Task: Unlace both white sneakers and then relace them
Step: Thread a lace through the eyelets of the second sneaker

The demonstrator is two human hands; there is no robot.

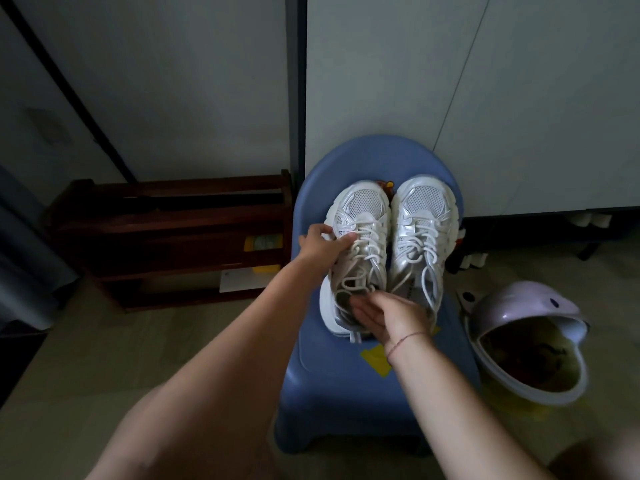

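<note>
Task status: unlacing has barely begun. Both white sneakers stand side by side, toes pointing away, on the blue stool (346,375). The laces (372,237) of the first sneaker (360,209) are threaded through all visible eyelets, with a slack loop lying just ahead of the right hand (384,315). The second sneaker (424,209), immediately outboard of that hand, is also fully laced, its ends hanging loose. Judged remaining: complete unlacing and relacing of both. Grip: the left hand (322,245) clamps the first sneaker at midfoot, thumb on the outer side wall, fingers curled over the top onto the lace rows. The right hand is spread, fingers nearly straight, fingertips resting at the collar opening. Whether it has caught a lace cannot be determined.
</note>
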